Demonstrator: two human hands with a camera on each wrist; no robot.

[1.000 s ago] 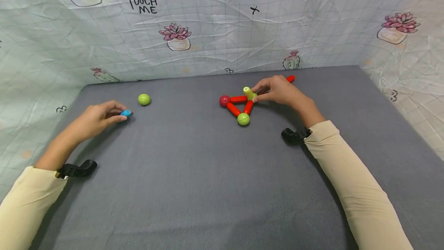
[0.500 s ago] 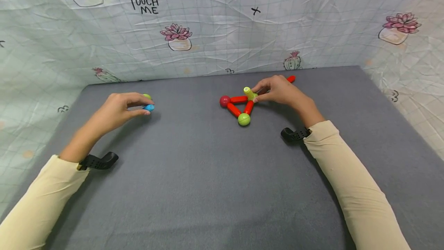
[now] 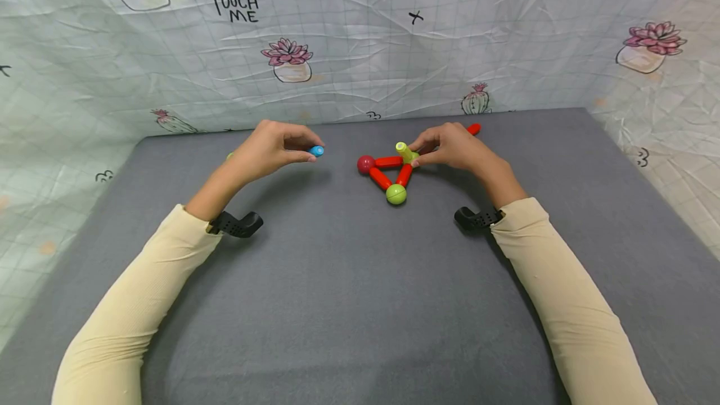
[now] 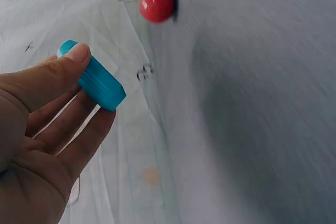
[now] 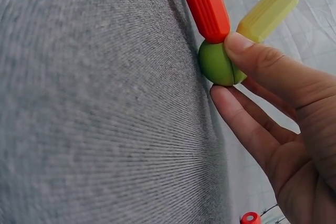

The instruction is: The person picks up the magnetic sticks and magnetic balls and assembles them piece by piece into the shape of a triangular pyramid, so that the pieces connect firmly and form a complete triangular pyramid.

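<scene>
In the head view my left hand [image 3: 267,152] pinches a short blue rod [image 4: 97,80] between thumb and fingers, held above the cloth left of a small triangle of toy pieces. Red rods [image 3: 380,178] form the triangle's sides, with a red ball [image 3: 366,164] at the left corner and a green ball [image 3: 396,194] at the front. Thumb and fingers of my right hand [image 3: 450,145] pinch the green ball [image 5: 215,64] at the back right corner. From that ball a yellow rod [image 5: 270,11] sticks up at a slant, and a red rod [image 5: 205,6] joins it.
A loose red rod [image 3: 474,129] lies behind my right hand. Mostly hidden by my left hand is another green ball [image 3: 229,155]. Grey cloth [image 3: 337,299] covers the table, and a printed curtain [image 3: 349,49] hangs along its back edge.
My left hand has moved right and toward the back with the blue rod, passing in front of the loose green ball. My right hand and the triangle have stayed in place.
</scene>
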